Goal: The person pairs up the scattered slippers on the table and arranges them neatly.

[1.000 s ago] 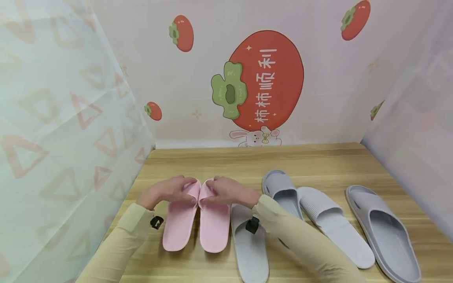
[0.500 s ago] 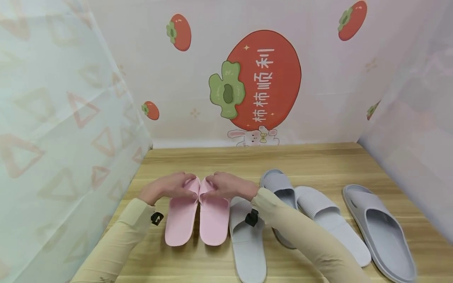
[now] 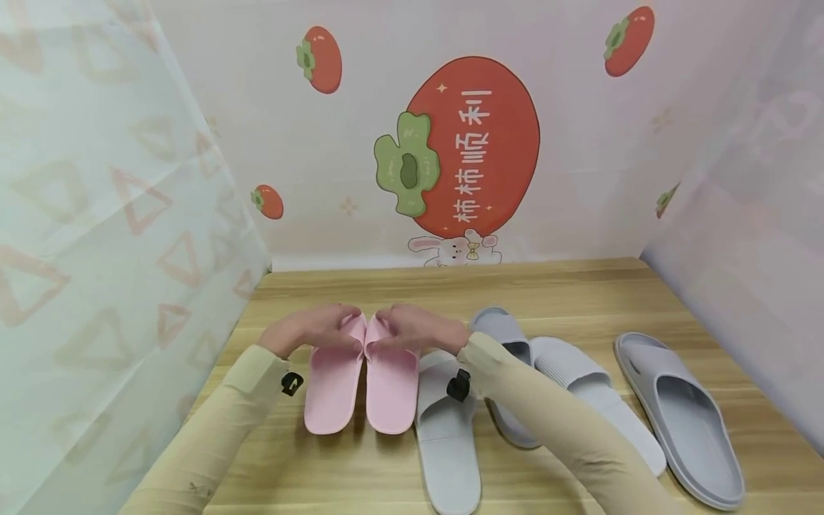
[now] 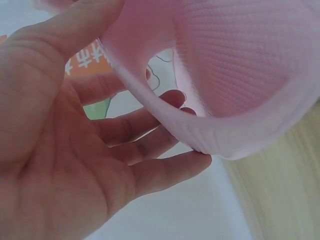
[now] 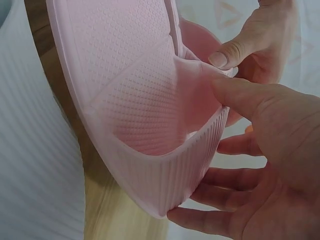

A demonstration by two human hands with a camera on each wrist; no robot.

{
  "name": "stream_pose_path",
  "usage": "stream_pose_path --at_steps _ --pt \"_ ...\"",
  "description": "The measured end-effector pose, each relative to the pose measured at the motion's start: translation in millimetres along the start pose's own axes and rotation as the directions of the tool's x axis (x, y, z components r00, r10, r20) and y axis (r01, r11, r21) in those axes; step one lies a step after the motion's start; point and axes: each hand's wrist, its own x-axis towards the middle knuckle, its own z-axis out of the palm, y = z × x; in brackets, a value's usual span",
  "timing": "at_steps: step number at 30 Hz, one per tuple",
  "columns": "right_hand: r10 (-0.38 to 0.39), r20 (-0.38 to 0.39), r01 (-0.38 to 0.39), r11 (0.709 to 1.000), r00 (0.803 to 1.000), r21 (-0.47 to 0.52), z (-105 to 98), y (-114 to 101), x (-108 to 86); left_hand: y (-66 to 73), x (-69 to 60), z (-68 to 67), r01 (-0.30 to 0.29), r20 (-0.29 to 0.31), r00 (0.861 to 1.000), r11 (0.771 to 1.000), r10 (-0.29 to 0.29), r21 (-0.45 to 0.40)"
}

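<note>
Two pink slippers stand side by side, toes toward the back wall. My left hand (image 3: 322, 327) holds the left pink slipper (image 3: 331, 397) near its toe strap, thumb on the inner edge and fingers curled at the toe, as the left wrist view shows. My right hand (image 3: 421, 327) holds the right pink slipper (image 3: 391, 397) likewise; its thumb (image 5: 245, 97) presses the strap's inner edge while the fingers reach round the toe. The inner edges of the pair nearly touch. Shadows lie under the heels, so the pair seems slightly raised. Close to the right one lies a light grey slipper (image 3: 447, 458).
Under my right forearm lies a darker grey slipper (image 3: 515, 429), partly hidden. Further right are a ribbed light grey slipper (image 3: 608, 400) and a large grey slipper (image 3: 698, 429). Printed walls close off the wooden tabletop (image 3: 360, 286) at the back and both sides.
Both hands have moved the pink slippers a little toward the back wall, keeping their hold. The whole view has shifted slightly; the grey slippers stay in place.
</note>
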Motion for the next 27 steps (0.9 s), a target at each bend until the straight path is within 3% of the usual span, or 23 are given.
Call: stream_pose_path --at_steps 10,16,27 --pt "0.042 -0.012 -0.042 0.999 0.999 0.02 -11.2 8.5 -1.1 12.7 16.6 -12.1 -0.009 0.028 1.0 0.999 0.008 0.034" --pt "0.035 -0.036 -0.035 0.999 0.999 -0.003 -14.6 14.5 1.4 15.0 23.8 -16.8 -0.019 0.015 1.0 0.995 0.018 0.095" --pt "0.036 -0.057 -0.033 0.998 0.998 0.046 -21.9 20.9 4.5 14.8 39.2 -23.9 -0.016 0.023 1.0 0.996 0.014 0.087"
